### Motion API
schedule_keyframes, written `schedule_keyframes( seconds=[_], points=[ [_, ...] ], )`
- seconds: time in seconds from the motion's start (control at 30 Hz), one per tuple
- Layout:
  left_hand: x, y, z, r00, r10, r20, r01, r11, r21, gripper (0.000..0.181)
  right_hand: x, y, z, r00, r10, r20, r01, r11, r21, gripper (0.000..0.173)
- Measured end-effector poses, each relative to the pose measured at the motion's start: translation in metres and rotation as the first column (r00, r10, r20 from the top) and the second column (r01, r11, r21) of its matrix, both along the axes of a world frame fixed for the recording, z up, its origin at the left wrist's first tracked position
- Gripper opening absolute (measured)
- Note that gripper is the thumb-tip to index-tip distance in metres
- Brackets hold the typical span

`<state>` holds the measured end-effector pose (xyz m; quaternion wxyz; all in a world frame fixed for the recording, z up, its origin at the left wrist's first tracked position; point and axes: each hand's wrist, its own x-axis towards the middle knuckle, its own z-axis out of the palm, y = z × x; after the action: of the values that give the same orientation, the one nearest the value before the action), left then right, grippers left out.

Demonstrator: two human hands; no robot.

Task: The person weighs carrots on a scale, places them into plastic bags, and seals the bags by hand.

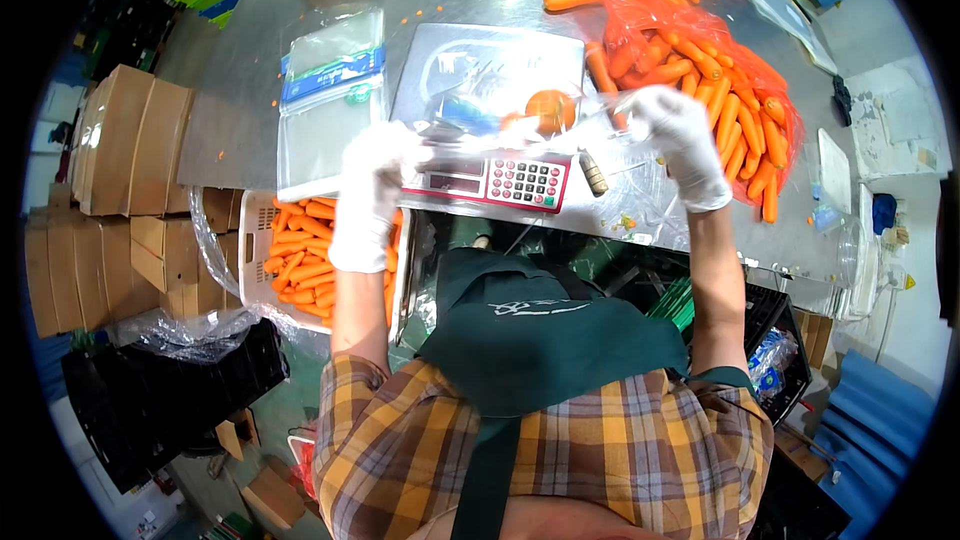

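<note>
Both hands wear white gloves and are blurred. My left hand (381, 172) grips one end of a clear plastic bag (487, 131), and my right hand (670, 136) pinches its other end. Stretched between them, the bag holds orange carrots (551, 112), seen partly through the plastic. It hangs over the front of a weighing scale (510, 52) with a steel pan, a red-edged front and a keypad (525, 181). Just right of the keypad lies a tan handle (593, 173); its tool cannot be told. Printed empty bags (330, 109) lie in a stack left of the scale.
A red plastic sack (784, 101) spilling carrots (739, 116) lies right on the steel table (240, 97). Below the table's left front edge, a white crate (251, 255) holds carrots. Cardboard boxes (124, 142) and black crates (172, 382) stand left.
</note>
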<state>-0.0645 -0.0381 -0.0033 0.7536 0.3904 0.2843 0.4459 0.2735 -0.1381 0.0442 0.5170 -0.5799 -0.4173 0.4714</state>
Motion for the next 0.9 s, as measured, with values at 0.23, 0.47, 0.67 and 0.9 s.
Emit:
schedule_keyframes(
  seconds=[0.23,0.47,0.67,0.9],
  points=[
    [0.056,0.075,0.140,0.989,0.063,0.135,-0.061,0.998,-0.015,0.019,0.021,0.050,0.094,0.997,0.037,-0.071,0.006,0.849,0.529,0.018],
    [0.050,0.121,0.172,0.982,0.182,0.042,-0.186,0.972,0.144,0.020,0.002,0.081,0.140,0.996,0.016,0.083,-0.063,0.795,0.603,0.017],
    [0.021,0.087,0.111,0.982,0.188,-0.035,-0.186,0.981,0.057,0.013,-0.014,0.061,0.079,1.000,-0.015,0.020,0.009,0.956,0.295,0.012],
    [-0.018,-0.010,-0.021,0.976,0.003,-0.219,-0.059,0.967,-0.249,0.016,-0.032,-0.026,-0.042,0.993,-0.090,-0.075,0.078,0.987,-0.144,0.021]
  ],
)
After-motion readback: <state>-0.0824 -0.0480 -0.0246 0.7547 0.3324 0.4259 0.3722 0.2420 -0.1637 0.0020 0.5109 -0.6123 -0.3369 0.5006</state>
